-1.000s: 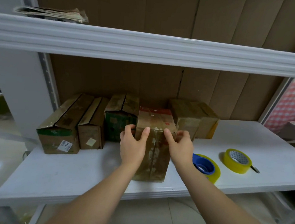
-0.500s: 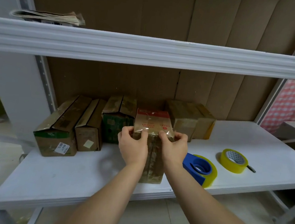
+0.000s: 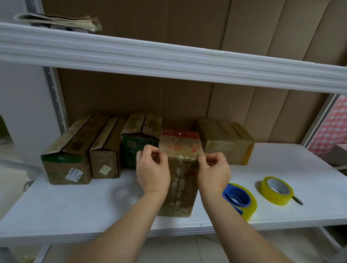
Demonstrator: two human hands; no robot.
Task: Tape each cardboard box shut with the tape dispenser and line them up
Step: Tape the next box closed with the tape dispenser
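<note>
Both hands have drawn apart since a moment ago, from gripping the top front of the middle box (image 3: 180, 173) to pinching at its two upper front corners. On the left hand (image 3: 152, 172) and the right hand (image 3: 213, 175) alike, the fingers are curled with thumb and fingertips pinched at the box's top edge, seemingly on a clear tape strip, though the strip itself is hard to make out.

That box stands on the white shelf (image 3: 100, 204), pulled forward of the row, flaps down and glossy with tape. It looks nearly sealed; pushing it back into line remains. Behind it, four other boxes sit along the back: a long box (image 3: 71, 154), a narrow box (image 3: 106, 157), a green box (image 3: 139, 137) and a right-hand box (image 3: 227, 142). All are closed, so their contents are hidden.

Beside the right wrist lies the blue tape dispenser (image 3: 239, 198), and farther right a yellow tape roll (image 3: 277, 190).
</note>
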